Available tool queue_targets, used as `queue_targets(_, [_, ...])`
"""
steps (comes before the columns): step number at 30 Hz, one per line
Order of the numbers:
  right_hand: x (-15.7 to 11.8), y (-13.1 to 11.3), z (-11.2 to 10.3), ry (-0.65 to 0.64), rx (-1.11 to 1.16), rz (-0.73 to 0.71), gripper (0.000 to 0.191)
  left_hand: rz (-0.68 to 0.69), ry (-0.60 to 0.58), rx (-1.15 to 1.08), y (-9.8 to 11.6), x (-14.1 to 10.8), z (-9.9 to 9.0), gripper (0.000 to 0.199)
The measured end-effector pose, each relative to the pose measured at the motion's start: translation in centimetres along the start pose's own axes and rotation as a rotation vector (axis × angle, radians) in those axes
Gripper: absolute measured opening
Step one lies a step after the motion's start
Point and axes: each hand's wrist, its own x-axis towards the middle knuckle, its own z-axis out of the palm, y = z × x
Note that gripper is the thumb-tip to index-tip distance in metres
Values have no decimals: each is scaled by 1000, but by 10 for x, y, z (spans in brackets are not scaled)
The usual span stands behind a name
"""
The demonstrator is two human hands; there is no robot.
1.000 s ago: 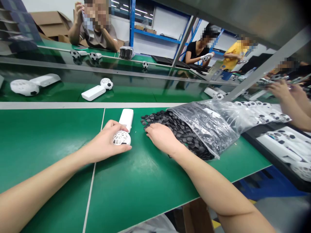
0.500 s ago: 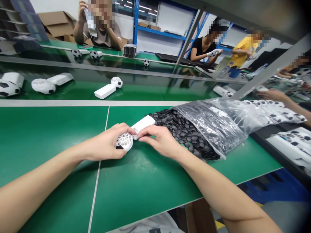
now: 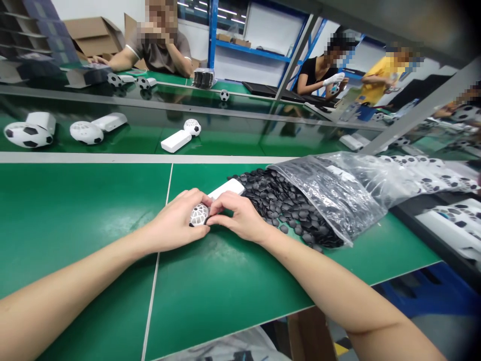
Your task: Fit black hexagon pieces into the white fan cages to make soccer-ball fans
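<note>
My left hand (image 3: 180, 220) wraps its fingers around the round head of a white soccer-ball handheld fan (image 3: 198, 214), with the thumb along its near side. The web-like white grille faces up, and the white handle (image 3: 229, 188) points away to the right, against a pile of black pieces. My right hand (image 3: 236, 215) is closed in a pinch at the right edge of the head. A small black piece (image 3: 206, 220) shows at those fingertips, mostly hidden by them. Loose flat black pieces (image 3: 270, 193) spill from an open clear plastic bag (image 3: 338, 185) just right of my right hand.
Beyond the pale rail (image 3: 93, 158), more soccer-ball fans (image 3: 176, 140) lie on the green conveyor. White trays with black-patterned parts (image 3: 451, 220) stand at the right. A slanted metal post (image 3: 398, 120) rises there. Several people sit or stand across the line.
My right fingertips have moved from the fan's neck onto the edge of its head. The fans on the conveyor appear farther right. The person at the back left has lowered one hand.
</note>
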Motion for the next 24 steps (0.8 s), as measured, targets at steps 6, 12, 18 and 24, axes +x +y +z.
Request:
queue_targets(6, [4, 10, 1, 22, -75, 18, 23, -16, 57, -11, 1, 0, 3, 30])
queue_targets(12, [0, 2, 1, 53, -73, 52, 21, -17, 103, -74, 5, -1, 3, 30])
queue_targets(18, [-6, 3, -24, 182, -421, 162, 6, -148, 221, -124, -6, -4, -38, 34])
queue_targets(24, [-15, 20, -23, 35, -781, 261, 23, -287, 603, 36, -79, 56, -84, 31])
